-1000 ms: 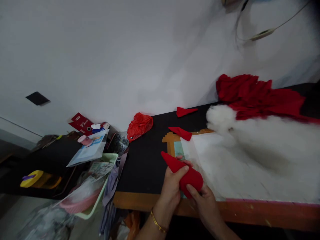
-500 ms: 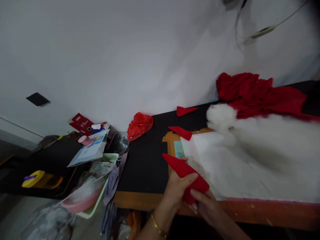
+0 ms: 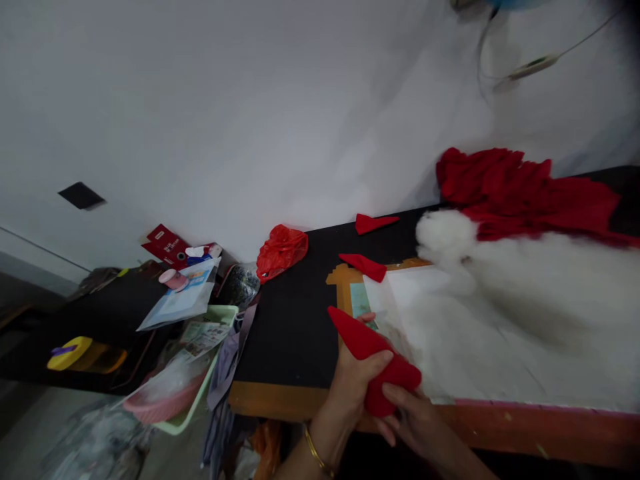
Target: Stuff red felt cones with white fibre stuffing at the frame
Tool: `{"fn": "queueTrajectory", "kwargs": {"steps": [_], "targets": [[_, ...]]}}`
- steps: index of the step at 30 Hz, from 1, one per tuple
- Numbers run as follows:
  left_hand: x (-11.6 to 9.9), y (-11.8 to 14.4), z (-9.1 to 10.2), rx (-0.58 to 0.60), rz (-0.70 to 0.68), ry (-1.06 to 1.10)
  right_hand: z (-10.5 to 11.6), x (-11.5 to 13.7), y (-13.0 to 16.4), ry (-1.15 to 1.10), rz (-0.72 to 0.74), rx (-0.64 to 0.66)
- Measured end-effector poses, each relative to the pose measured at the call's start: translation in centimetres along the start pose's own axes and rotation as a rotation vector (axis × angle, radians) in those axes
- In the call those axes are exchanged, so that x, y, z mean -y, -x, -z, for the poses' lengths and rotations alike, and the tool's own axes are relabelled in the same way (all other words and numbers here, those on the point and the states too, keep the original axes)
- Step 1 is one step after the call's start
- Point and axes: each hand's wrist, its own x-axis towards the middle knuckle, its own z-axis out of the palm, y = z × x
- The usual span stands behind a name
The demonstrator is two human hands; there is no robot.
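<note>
A red felt cone [image 3: 367, 347] is held between both hands over the table's front edge, its tip pointing up and left. My left hand [image 3: 353, 377] wraps round its middle, thumb across the front. At its wide lower end, my right hand [image 3: 410, 407] pinches the fabric between thumb and fingers. Whether the cone has filling inside cannot be seen. Two more red cones, a nearer one [image 3: 367, 267] and a farther one [image 3: 374, 223], lie flat on the black tabletop. White fluffy stuffing [image 3: 525, 300] spreads over the right side of the table.
Red cloth [image 3: 520, 190] is heaped at the back right against the wall. A red plastic bag [image 3: 283, 250] sits at the table's back left corner. Left of the table are a green basket [image 3: 220, 313], a pink basket [image 3: 150, 407] and a yellow-lidded container [image 3: 75, 353].
The right hand has shifted slightly at the cone's wide end, and that end looks a little more spread. The left hand keeps its hold. The view has moved slightly.
</note>
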Motion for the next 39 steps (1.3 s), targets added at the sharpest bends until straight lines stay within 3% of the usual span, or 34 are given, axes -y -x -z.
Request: {"fn": "queueTrajectory", "kwargs": {"steps": [4, 10, 15, 23, 27, 31, 33, 36, 39], "targets": [[-0.1, 0.1, -0.1, 0.017, -0.018, 0.131, -0.5, 0.6, -0.4, -0.042, 0.01, -0.103], [-0.9, -1.6, 0.4, -0.209, -0.033, 0.176, -1.0, 2.4, -1.5, 0.103, 0.035, -0.221], [-1.1, -2.8, 1.5, -0.341, -0.064, 0.193, 0.1, 3.6, -1.1, 0.346, 0.189, -0.324], [1.3, -1.6, 0.5, -0.232, -0.053, 0.033, 0.5, 3.1, -1.8, 0.433, 0.32, -0.315], [0.2, -2.0, 1.0, -0.296, 0.066, 0.147, 2.2, 4.0, -1.2, 0.56, 0.334, -0.286], [-1.8, -3.1, 2.1, -0.354, 0.222, 0.35, 4.3, 6.1, 0.0, 0.713, 0.42, -0.455], [-2.1, -3.4, 2.2, -0.366, 0.259, 0.388, 4.8, 6.9, 0.3, 0.802, 0.449, -0.481], [-1.8, -3.5, 1.8, -0.341, 0.289, 0.393, 4.3, 7.3, 0.4, 1.01, 0.58, -0.471], [-1.2, -3.4, 1.0, -0.326, 0.318, 0.405, 3.0, 7.0, 0.0, 1.286, 0.914, -0.354]]}}
